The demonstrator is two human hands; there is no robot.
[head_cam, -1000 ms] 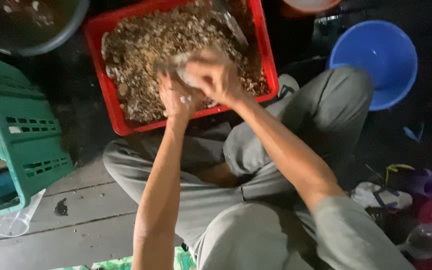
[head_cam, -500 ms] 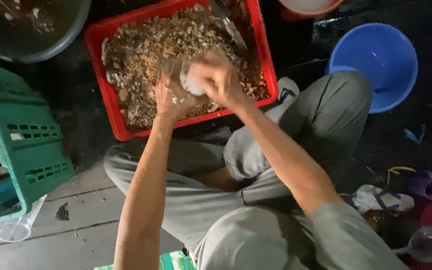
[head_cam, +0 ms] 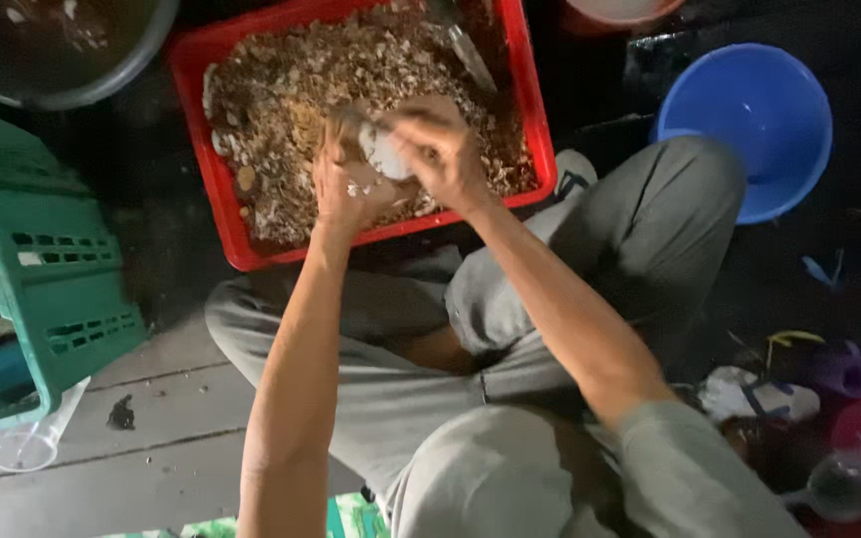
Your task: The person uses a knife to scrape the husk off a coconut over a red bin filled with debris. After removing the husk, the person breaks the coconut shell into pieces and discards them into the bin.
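Note:
Both hands work over a red plastic tray (head_cam: pixel 533 120) filled with brown and whitish shell-like scraps (head_cam: pixel 296 90). My left hand (head_cam: pixel 343 189) cups a pale whitish lump (head_cam: pixel 387 154) from below, with small white bits stuck to its palm. My right hand (head_cam: pixel 437 149) presses on the same lump from the right, fingers curled over it. A metal blade or spoon (head_cam: pixel 458 40) lies in the tray's far right part. My grey-trousered legs (head_cam: pixel 510 299) are folded beneath the tray's near edge.
A blue plastic basin (head_cam: pixel 749 125) stands at the right. A green slotted crate (head_cam: pixel 47 269) is at the left, a dark round pan (head_cam: pixel 62 45) at the top left. A clear plastic cup (head_cam: pixel 27 443) lies on grey floorboards. Sandals and small coloured items sit at the lower right.
Both hands stayed together on the pale lump over the tray; the right hand's fingers shifted over it. The view has drifted slightly.

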